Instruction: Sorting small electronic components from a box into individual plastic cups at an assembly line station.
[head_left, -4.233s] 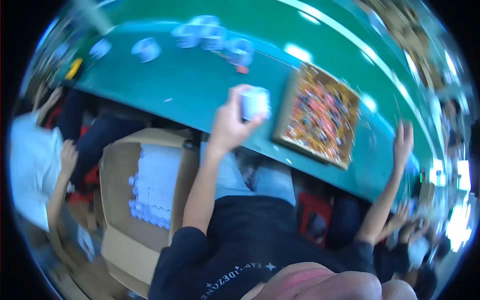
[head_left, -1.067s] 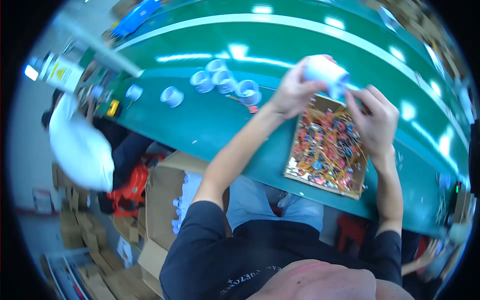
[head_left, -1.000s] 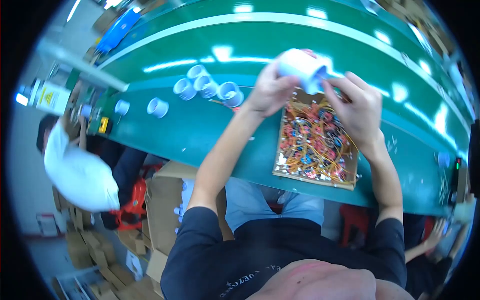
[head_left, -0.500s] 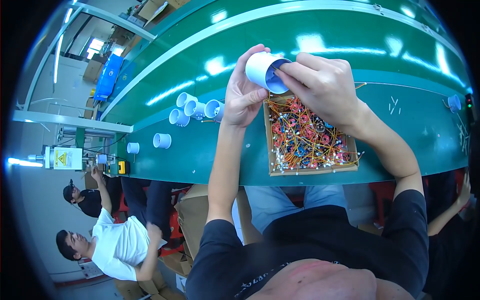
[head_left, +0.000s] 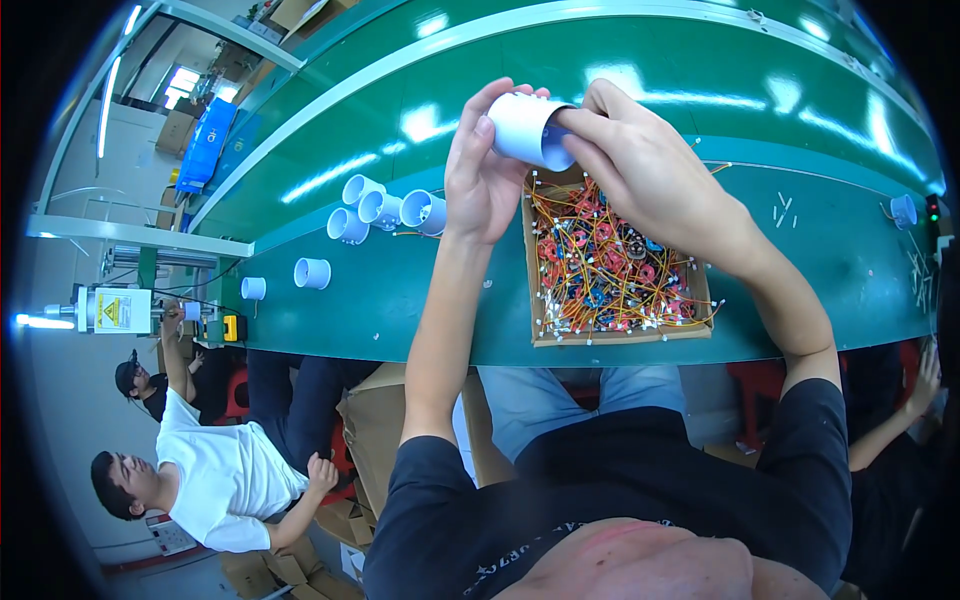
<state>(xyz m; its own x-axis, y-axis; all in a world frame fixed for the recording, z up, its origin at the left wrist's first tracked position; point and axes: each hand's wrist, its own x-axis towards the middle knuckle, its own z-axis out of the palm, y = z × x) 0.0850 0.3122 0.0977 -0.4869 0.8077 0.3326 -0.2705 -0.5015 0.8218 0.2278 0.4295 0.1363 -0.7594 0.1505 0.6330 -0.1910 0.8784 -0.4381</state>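
Left hand: your left hand (head_left: 487, 170) is clamped round the white cup (head_left: 530, 128).
Right hand: your right hand (head_left: 640, 165) has its fingertips pinched inside the cup's mouth — above the wire box (head_left: 612, 262).

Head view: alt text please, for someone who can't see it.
Both hands hold a white plastic cup over a cardboard box of coloured wired parts: left hand grips it, right hand reaches its fingers into the mouth. More white cups lie on the green conveyor belt.

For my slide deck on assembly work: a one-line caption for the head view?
Both hands, left hand and right hand, hold a white cup above a box of wired parts.
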